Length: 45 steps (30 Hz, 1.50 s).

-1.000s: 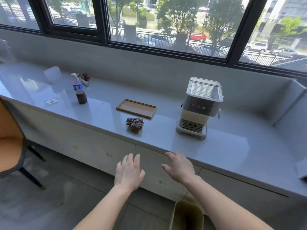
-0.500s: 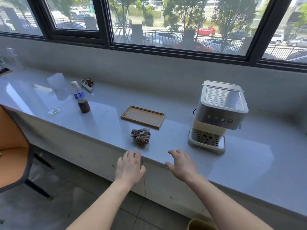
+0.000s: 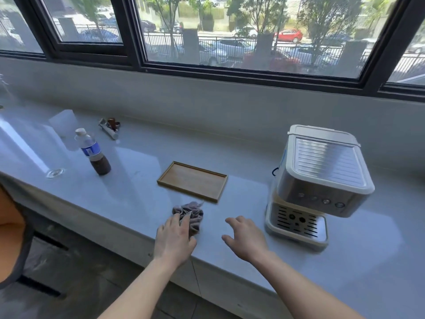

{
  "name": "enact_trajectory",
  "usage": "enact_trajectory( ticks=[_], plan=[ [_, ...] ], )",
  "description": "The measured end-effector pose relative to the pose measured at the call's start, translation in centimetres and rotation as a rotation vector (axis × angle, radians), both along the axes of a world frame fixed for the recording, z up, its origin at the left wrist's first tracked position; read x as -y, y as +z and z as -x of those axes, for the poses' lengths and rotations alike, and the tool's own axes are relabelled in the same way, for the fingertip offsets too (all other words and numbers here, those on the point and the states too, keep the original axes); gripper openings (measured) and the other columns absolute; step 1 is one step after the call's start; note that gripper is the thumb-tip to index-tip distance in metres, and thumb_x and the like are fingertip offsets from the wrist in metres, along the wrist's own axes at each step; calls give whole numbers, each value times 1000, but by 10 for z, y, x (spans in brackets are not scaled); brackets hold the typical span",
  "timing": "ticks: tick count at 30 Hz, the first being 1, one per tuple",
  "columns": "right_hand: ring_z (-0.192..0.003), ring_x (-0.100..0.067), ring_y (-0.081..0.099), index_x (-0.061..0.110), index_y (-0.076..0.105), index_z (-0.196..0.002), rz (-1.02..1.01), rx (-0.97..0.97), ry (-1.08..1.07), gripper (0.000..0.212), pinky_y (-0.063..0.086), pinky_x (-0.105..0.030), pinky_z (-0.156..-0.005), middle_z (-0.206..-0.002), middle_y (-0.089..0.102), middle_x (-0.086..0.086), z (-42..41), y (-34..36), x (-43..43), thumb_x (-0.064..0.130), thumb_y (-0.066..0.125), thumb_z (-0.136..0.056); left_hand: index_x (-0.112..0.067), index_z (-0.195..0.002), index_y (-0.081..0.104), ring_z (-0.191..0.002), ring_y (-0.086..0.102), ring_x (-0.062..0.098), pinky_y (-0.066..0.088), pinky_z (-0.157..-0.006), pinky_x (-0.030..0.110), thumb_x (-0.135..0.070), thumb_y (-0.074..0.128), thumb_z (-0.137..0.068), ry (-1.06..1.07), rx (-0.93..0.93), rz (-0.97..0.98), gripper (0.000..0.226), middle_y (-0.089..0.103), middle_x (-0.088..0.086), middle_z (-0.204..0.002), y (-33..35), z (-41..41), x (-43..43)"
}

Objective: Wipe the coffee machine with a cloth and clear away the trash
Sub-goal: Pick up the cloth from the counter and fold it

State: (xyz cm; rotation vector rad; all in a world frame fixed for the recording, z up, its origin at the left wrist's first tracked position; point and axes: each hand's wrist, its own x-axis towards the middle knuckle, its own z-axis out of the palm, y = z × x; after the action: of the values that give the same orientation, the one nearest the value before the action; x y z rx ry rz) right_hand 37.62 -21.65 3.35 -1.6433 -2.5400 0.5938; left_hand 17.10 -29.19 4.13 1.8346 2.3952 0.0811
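A crumpled brown-grey cloth (image 3: 192, 214) lies on the grey counter (image 3: 138, 192) near its front edge. My left hand (image 3: 174, 240) rests on the cloth's near side, fingers spread over it and not closed around it. My right hand (image 3: 247, 239) hovers open over the counter between the cloth and the coffee machine (image 3: 315, 185), a cream and steel unit standing at the right. A plastic bottle (image 3: 93, 155) with a blue label and dark liquid stands at the left. Small pieces of trash (image 3: 110, 127) lie near the back wall.
An empty wooden tray (image 3: 193, 180) sits just behind the cloth. A small clear ring (image 3: 54, 173) lies left of the bottle. An orange chair (image 3: 11, 226) stands at the far left, below the counter. Windows run along the back.
Both hands have moved forward from below the counter edge to above the counter. My left hand has reached the cloth. The view has come closer to the counter.
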Motion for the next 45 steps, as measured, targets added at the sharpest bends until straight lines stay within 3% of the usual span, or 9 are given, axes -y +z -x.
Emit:
enact_trajectory(
  ticks=[10, 17, 24, 29, 33, 38, 42, 45],
  plan=[
    [-130, -22, 41, 31, 39, -146, 86, -51, 33, 62, 44, -38, -99, -140, 48, 2, 49, -10, -23, 47, 57, -88, -33, -145, 28, -134, 38, 25, 40, -104, 41, -49, 61, -81, -137, 76, 56, 74, 38, 4, -148, -11, 46, -44],
    [-134, -24, 35, 30, 23, -152, 199, -1, 38, 98, 43, -40, -104, -148, 38, 2, 91, -10, -37, 53, 75, -71, -47, -150, 14, -147, 22, 25, 31, -115, 41, -62, 65, -65, -349, 193, 191, 101, 20, 6, -160, -19, 89, -81],
    [-136, -26, 32, 27, 11, -156, 281, 63, -7, 121, 42, -43, -106, -156, 27, 4, 124, -10, -43, 48, 85, -62, -37, -153, 10, -150, 18, 23, 31, -114, 38, -62, 67, -60, -539, 202, 289, 111, 14, 7, -164, -30, 115, -110],
    [-130, -29, 38, 28, 16, -151, 293, 83, -23, 119, 46, -45, -101, -154, 29, 6, 140, -14, -46, 46, 89, -58, -37, -152, 9, -145, 24, 13, 43, -102, 32, -66, 64, -51, -653, 293, 328, 119, 21, -6, -157, -39, 121, -122],
    [-123, -31, 42, 23, 22, -147, 315, 64, 1, 115, 47, -47, -98, -148, 34, 4, 143, -16, -51, 44, 91, -57, -41, -141, 30, -120, 49, 5, 53, -90, 33, -60, 76, -50, -716, 492, 318, 103, 41, -25, -132, -41, 117, -130],
    [-124, -34, 45, 19, 25, -150, 310, 82, 23, 108, 46, -45, -100, -147, 41, -5, 139, -23, -57, 33, 90, -65, -35, -133, 49, -111, 54, 9, 47, -96, 28, -47, 71, -53, -738, 488, 291, 84, 58, -15, -123, -44, 117, -141],
    [-119, -36, 52, 16, 39, -143, 278, 12, 26, 85, 45, -40, -97, -135, 49, -15, 137, -28, -61, 25, 83, -71, -27, -99, 62, -82, 64, 15, 51, -69, 32, -34, 65, -55, -705, 460, 268, 45, 69, -9, -88, -45, 113, -151],
    [-110, -38, 57, 14, 50, -133, 240, -12, 18, 58, 47, -40, -90, -123, 55, -18, 135, -28, -63, 25, 71, -80, -22, -84, 60, -69, 61, 14, 44, -59, 33, -30, 62, -57, -694, 476, 259, 28, 67, -7, -75, -44, 110, -154]
  ],
)
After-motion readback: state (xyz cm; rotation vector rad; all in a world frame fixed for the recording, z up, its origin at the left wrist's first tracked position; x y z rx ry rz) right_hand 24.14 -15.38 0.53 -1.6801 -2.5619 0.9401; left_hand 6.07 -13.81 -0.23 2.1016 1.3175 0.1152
